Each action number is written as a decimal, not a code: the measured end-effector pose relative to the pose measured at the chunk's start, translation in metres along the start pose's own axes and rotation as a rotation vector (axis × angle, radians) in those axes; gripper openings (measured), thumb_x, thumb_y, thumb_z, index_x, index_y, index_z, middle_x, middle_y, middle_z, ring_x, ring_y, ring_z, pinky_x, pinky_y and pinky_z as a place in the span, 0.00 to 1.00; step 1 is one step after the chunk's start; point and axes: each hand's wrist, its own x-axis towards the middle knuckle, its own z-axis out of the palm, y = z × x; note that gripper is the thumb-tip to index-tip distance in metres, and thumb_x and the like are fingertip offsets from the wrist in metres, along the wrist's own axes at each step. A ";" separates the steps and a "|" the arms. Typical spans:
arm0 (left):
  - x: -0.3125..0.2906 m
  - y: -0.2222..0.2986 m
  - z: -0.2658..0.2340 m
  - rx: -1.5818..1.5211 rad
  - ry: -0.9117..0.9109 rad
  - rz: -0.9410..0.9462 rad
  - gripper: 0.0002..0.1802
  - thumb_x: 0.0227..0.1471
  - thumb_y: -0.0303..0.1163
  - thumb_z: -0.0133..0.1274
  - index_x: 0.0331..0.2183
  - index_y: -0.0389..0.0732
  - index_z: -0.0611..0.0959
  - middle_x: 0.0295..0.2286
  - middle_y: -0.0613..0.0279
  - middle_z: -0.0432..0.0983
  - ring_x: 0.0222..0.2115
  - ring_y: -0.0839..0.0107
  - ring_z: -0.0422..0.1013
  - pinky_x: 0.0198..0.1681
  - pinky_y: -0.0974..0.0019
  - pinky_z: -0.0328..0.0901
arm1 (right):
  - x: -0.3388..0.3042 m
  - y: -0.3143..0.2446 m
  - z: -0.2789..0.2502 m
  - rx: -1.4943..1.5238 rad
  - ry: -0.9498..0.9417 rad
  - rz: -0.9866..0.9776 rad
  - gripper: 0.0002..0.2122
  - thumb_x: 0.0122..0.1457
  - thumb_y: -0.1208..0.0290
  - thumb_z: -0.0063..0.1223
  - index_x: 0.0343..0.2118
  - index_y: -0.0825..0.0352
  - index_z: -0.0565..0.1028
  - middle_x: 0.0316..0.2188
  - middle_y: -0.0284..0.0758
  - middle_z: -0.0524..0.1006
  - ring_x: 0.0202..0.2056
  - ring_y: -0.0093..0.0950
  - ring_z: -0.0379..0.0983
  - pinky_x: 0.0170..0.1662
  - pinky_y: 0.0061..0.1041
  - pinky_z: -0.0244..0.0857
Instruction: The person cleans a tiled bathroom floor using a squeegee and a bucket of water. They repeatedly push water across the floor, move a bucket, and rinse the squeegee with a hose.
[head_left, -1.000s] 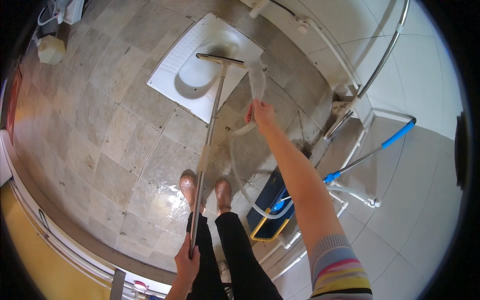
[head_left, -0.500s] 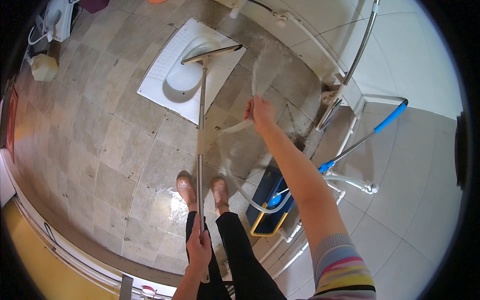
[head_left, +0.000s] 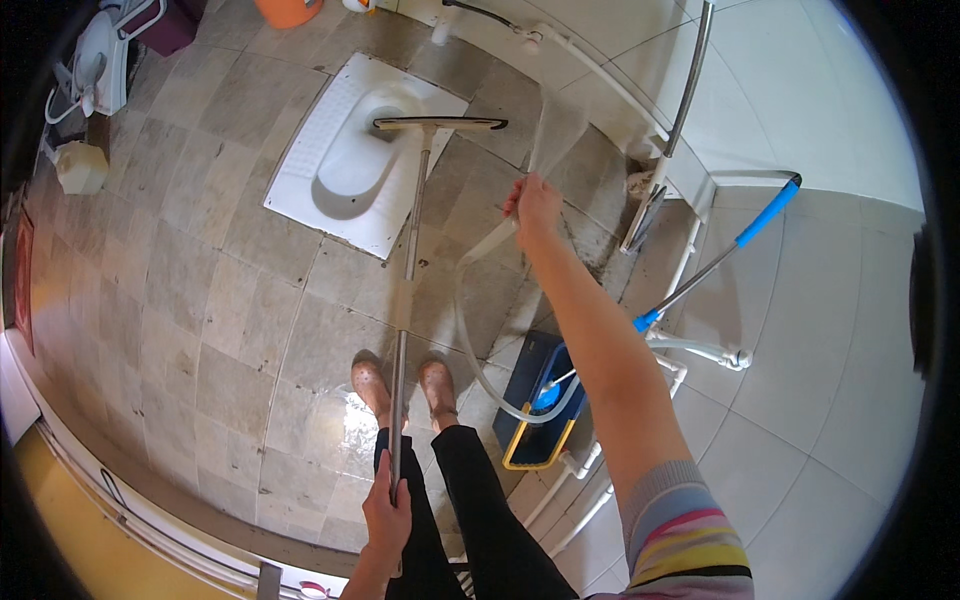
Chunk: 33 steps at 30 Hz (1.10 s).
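— What moved since half a second ago?

— Mostly the squeegee (head_left: 408, 250). Its blade has slid off the near edge of the squat pan (head_left: 330, 190) and now lies level across the pan's right side, partly over the bowl. The pan sits lower in view, so the head has tipped.

— Who holds the squeegee?

— The left hand (head_left: 387, 518), low in the frame, fingers wrapped tight round the metal pole's near end. The pole runs up between the two shoes (head_left: 400, 385) to the blade.

— And the other hand?

— The right hand (head_left: 533, 205) stays stretched out ahead, fingers closed round a clear hose (head_left: 470, 345). It has shifted a little right of the blade. The hose loops down from the fist to a blue box (head_left: 525, 405) by the right foot.

— Anything else nearby?

— A blue-handled tool (head_left: 715, 265) leans on the white wall at right. The floor is wet grey tile (head_left: 200, 300).
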 end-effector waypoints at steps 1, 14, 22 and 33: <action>-0.001 0.001 0.000 -0.006 -0.001 0.004 0.29 0.49 0.22 0.49 0.55 0.37 0.64 0.42 0.42 0.72 0.39 0.52 0.73 0.39 0.64 0.68 | -0.001 -0.001 0.000 -0.047 -0.060 -0.006 0.16 0.63 0.64 0.36 0.22 0.70 0.67 0.13 0.34 0.66 0.11 0.26 0.62 0.15 0.29 0.58; -0.009 -0.001 0.004 0.031 0.041 0.172 0.29 0.50 0.22 0.49 0.55 0.37 0.64 0.40 0.42 0.73 0.38 0.52 0.74 0.39 0.64 0.68 | 0.014 -0.021 -0.006 -0.027 -0.055 -0.012 0.17 0.63 0.67 0.34 0.20 0.71 0.66 0.13 0.36 0.66 0.11 0.29 0.63 0.14 0.31 0.58; -0.009 0.005 0.000 0.019 -0.010 0.008 0.30 0.49 0.21 0.49 0.55 0.37 0.64 0.42 0.43 0.72 0.39 0.53 0.73 0.40 0.64 0.67 | 0.026 -0.034 0.009 0.082 0.025 0.101 0.14 0.61 0.69 0.36 0.21 0.71 0.65 0.14 0.38 0.66 0.12 0.31 0.63 0.13 0.32 0.58; -0.012 -0.006 0.004 0.056 0.040 0.068 0.30 0.50 0.21 0.49 0.56 0.37 0.64 0.31 0.51 0.72 0.25 0.68 0.68 0.28 0.70 0.64 | 0.028 -0.036 0.019 0.010 -0.032 0.082 0.14 0.62 0.70 0.36 0.22 0.73 0.65 0.14 0.40 0.66 0.12 0.33 0.64 0.14 0.34 0.57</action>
